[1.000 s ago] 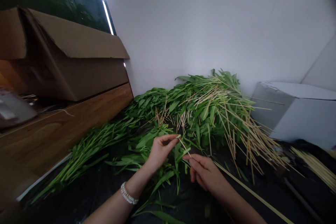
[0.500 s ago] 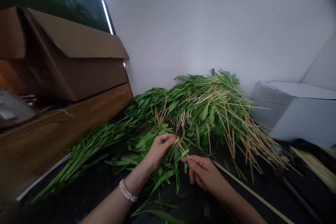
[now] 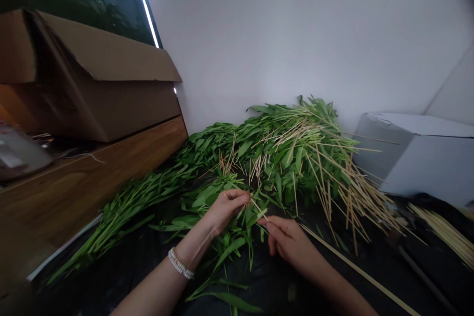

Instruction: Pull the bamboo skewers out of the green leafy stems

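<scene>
My left hand (image 3: pixel 230 209), with a beaded bracelet at the wrist, is pinched at the upper end of a thin wooden stick (image 3: pixel 256 205). Fingertips of my right hand (image 3: pixel 287 237) are closed on the lower end of the same stick. A short pale-green stem piece (image 3: pixel 262 214) sits across the stick, close to my right fingers. Beneath and around both hands lie loose leafy green stems (image 3: pixel 231 252). My left fingers partly hide the stick's tip.
A leafy heap (image 3: pixel 255 133) with many wooden sticks (image 3: pixel 355 197) rises against the wall. A bundle of leafy stems (image 3: pixel 111 222) lies left. An open cardboard box (image 3: pixel 133 103) stands on a wooden surface (image 3: pixel 144 150); a white box (image 3: pixel 433 158) is at right, near more sticks (image 3: pixel 444 229).
The hands stay almost in place, both still at the stick. My right hand has shifted slightly right, and more bare stick shows near my left fingertips.
</scene>
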Tool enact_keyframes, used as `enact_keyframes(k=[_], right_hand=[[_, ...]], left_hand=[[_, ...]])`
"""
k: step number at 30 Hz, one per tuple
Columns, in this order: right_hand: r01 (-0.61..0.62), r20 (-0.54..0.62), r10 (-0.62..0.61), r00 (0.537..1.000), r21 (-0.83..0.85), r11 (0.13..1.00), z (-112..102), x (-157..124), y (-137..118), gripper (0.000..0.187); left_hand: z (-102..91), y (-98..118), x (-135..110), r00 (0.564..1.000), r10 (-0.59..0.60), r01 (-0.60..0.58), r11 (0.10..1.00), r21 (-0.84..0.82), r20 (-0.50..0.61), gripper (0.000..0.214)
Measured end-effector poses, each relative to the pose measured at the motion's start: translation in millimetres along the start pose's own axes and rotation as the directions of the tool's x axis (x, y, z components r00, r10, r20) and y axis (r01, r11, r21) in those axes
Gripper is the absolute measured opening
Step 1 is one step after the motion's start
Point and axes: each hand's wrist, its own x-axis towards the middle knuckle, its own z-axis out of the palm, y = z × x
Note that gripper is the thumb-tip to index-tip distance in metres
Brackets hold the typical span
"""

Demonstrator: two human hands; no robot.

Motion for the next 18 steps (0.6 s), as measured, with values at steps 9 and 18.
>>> enact_keyframes(k=[9, 18], right_hand=[[0.059, -0.021, -0.062, 0.998, -0.101, 0.993, -0.5, -1.5, 0.1, 0.041], [0.045, -0.023, -0.049, 0.999, -0.125, 0.991, -0.8, -0.9, 1.7, 0.038]], left_hand=[[0.1, -0.4, -1.1, 0.999, -0.034, 0.034, 0.999, -0.022, 0.011, 0.024], [2.0, -2.7, -2.8, 0.999, -0.033, 0.033, 0.999, 0.017, -0.001, 0.024]])
